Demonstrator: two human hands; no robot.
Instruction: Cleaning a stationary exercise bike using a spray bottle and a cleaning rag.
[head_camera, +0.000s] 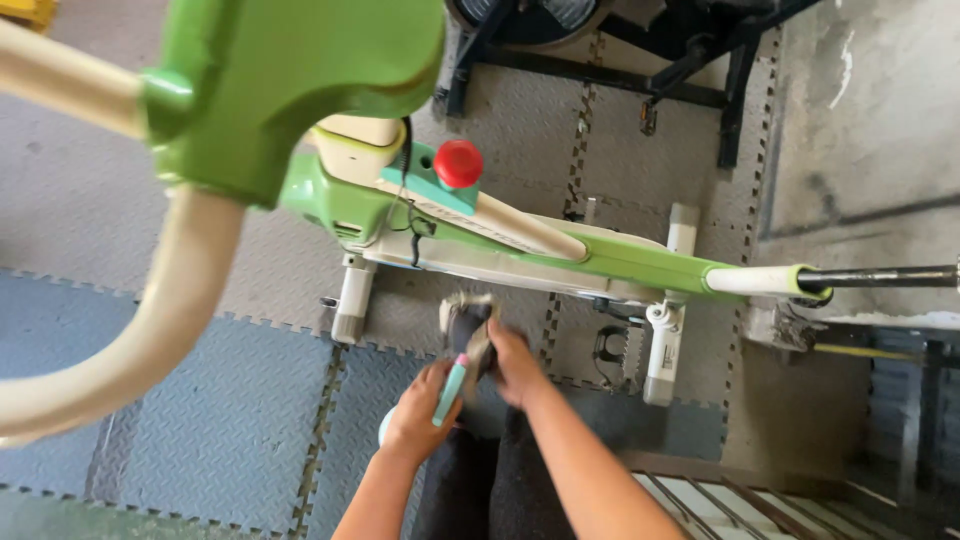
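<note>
Left hand (418, 412) wrapped around teal spray bottle (450, 392), right hand (512, 362) clutching grey rag (467, 322) just below green exercise bike (600, 262); overspray likely slicking foam floor mats (200, 400)

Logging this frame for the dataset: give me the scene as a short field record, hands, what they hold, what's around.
view: head camera, looking steeply down
left hand: grips a teal spray bottle with a pink tip
right hand: holds a dark, worn cloth, bunched
hands relative: close together, in front of the person's dark trousers
nearest machine: green and cream exercise bike with a red knob
floor: grey and blue interlocking mats
background: black frame, top right
</note>
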